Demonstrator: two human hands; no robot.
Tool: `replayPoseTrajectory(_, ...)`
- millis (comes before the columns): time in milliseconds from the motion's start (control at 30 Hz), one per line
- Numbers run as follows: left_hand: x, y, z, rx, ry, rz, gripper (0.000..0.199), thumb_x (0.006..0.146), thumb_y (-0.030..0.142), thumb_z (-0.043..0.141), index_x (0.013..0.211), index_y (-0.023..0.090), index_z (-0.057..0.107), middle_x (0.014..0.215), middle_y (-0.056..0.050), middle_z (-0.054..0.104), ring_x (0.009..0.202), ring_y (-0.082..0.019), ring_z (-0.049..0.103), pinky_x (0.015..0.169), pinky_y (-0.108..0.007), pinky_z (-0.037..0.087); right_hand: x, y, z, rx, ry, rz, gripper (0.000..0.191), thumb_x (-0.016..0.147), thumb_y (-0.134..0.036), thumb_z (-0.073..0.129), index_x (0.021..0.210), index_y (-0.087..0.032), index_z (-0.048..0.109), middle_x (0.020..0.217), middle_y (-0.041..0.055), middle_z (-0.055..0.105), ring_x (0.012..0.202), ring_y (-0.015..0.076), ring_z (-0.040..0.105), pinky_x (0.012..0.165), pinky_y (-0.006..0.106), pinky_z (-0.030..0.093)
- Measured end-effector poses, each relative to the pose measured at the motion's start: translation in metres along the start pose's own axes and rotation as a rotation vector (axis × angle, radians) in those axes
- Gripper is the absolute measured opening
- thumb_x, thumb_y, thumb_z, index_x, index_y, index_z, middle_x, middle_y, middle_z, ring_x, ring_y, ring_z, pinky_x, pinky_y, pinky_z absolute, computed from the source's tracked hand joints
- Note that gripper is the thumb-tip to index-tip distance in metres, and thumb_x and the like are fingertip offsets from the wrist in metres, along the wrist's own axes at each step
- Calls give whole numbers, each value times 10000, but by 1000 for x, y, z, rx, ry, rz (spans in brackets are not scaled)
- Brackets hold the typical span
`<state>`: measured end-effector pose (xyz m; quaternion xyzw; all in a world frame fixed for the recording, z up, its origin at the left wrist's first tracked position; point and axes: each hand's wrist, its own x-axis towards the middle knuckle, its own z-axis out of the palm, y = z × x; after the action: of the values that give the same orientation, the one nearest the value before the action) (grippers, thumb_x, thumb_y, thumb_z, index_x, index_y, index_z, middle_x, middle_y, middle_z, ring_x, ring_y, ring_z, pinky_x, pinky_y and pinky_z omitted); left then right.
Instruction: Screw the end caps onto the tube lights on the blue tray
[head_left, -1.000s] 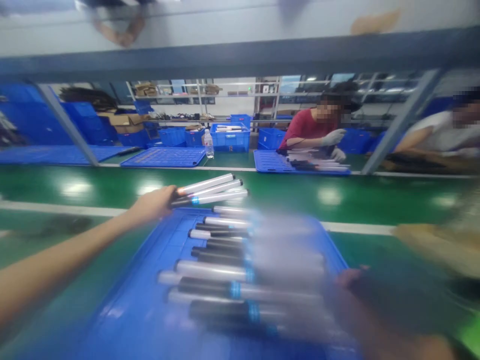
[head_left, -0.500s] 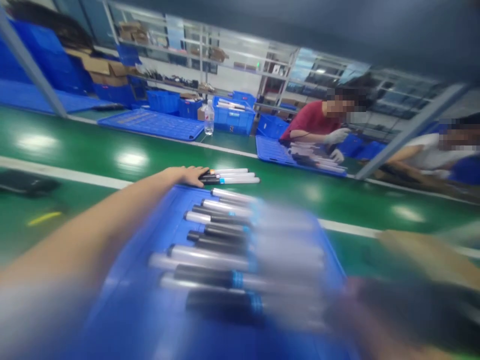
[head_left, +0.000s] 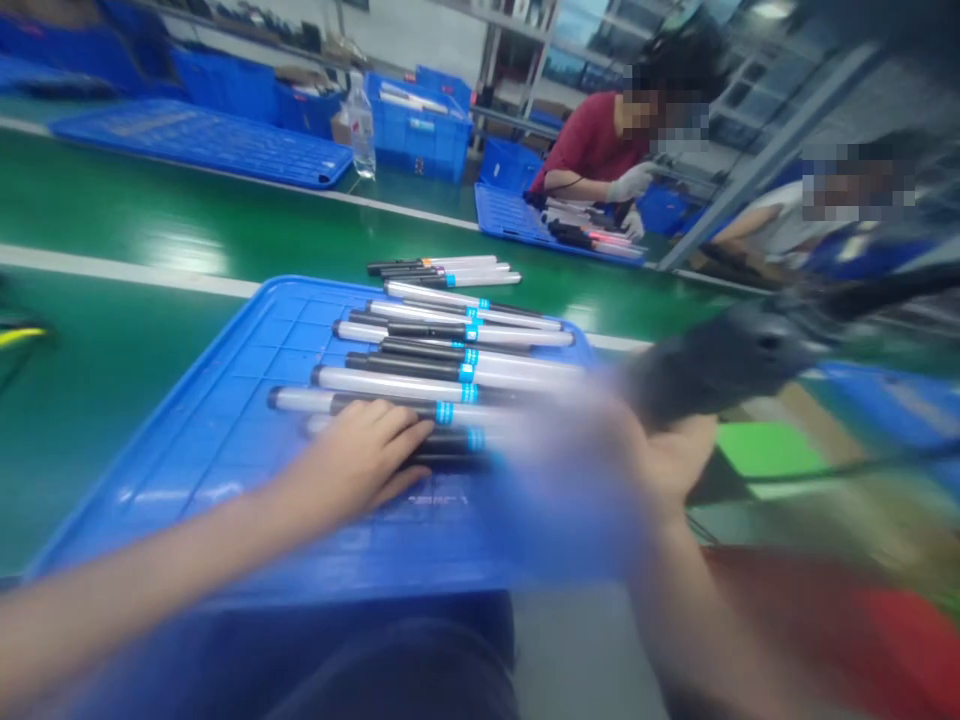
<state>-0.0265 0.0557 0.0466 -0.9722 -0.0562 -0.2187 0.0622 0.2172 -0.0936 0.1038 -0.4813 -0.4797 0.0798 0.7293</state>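
Silver-and-black cylindrical tubes (head_left: 450, 370) with cyan bands lie across a blue plastic tray (head_left: 225, 430) on the green table (head_left: 112, 220). The left hand (head_left: 352, 465) rests on them, fingers spread. Beyond the tray's right edge, the blurred right hand (head_left: 660, 465) is just below a dark grey handheld blower (head_left: 720, 360); its fingers cannot be made out.

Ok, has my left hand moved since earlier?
Yes, your left hand came nearer you, from the far rim of the blue tray onto its nearest tubes.

Head-worn view, tilted, facing forward and down onto a blue tray (head_left: 225, 400)
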Motion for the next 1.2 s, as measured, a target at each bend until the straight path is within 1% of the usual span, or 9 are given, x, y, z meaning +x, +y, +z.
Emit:
replayPoseTrajectory(133, -1, 7, 15, 16, 63, -62, 324, 1098, 315, 490, 1270, 124, 687, 1089, -124, 712, 960, -262, 618, 800, -374, 471, -1, 1, 6, -4, -50, 13, 138, 881, -218, 805, 865, -210, 668, 690, -57, 666, 509, 68, 612, 493, 171, 529)
replayPoseTrajectory(300, -14, 27, 14, -225, 59, -191, 319, 1116, 286, 418, 1235, 182, 695, 1066, -86, 697, 897, -204, 626, 804, -323, 505, -2, -15, 17, 141, 47, 3, 324, 845, -235, 823, 1058, -255, 580, 812, -59, 707, 493, 73, 602, 464, 195, 513)
replayPoseTrajectory(367, -17, 38, 18, -284, 46, -159, 340, 1125, 267, 389, 1321, 205, 659, 1111, -76, 698, 938, -198, 631, 850, -318, 518, -4, -14, 25, 179, 23, 17, 347, 838, -286, 827, 1070, -265, 571, 793, -63, 693, 477, 78, 584, 451, 208, 506)
replayPoseTrajectory(433, -18, 43, 23, -285, 38, -60, 383, 1122, 229, 375, 1441, 217, 587, 1206, -87, 690, 1031, -209, 629, 927, -344, 525, -6, -9, 34, 159, -37, 49, 300, 853, -352, 815, 1014, -258, 580, 764, -61, 668, 495, 84, 586, 470, 221, 517)
replayPoseTrajectory(567, -17, 42, 25, -215, 61, 92, 421, 1068, 114, 409, 1451, 156, 576, 1276, -136, 677, 1141, -247, 609, 987, -395, 517, -10, 6, 47, 95, -136, 100, 246, 905, -400, 776, 925, -225, 605, 714, -49, 646, 529, 84, 588, 502, 218, 519)
replayPoseTrajectory(700, -19, 38, 21, -173, 137, 20, 302, 1066, 180, 506, 1307, 90, 664, 1162, -147, 709, 1020, -260, 629, 885, -408, 526, -14, 9, 50, 166, -131, 52, 209, 929, -369, 762, 921, -232, 605, 772, -45, 645, 548, 71, 572, 514, 213, 516)
replayPoseTrajectory(833, -21, 34, 20, -260, 151, -27, 262, 1090, 241, 514, 1188, 119, 724, 1041, -95, 712, 911, -214, 628, 813, -358, 522, -17, 2, 56, 181, -143, 53, 205, 921, -376, 760, 902, -239, 608, 808, -41, 647, 556, 70, 568, 526, 226, 539)
replayPoseTrajectory(967, -21, 33, 22, -271, 131, -29, 303, 1109, 267, 476, 1219, 166, 740, 998, -71, 701, 852, -198, 599, 749, -332, 488, -19, -3, 66, 171, -184, 72, 230, 926, -413, 746, 883, -237, 606, 787, -35, 642, 557, 76, 564, 536, 243, 541)
replayPoseTrajectory(1200, -21, 36, 24, -300, 102, -38, 329, 1117, 266, 458, 1266, 182, 739, 1022, -79, 698, 871, -202, 586, 756, -333, 477, -26, -5, 76, 222, -209, 85, 156, 961, -304, 702, 869, -224, 604, 754, -35, 625, 581, 77, 580, 572, 243, 520)
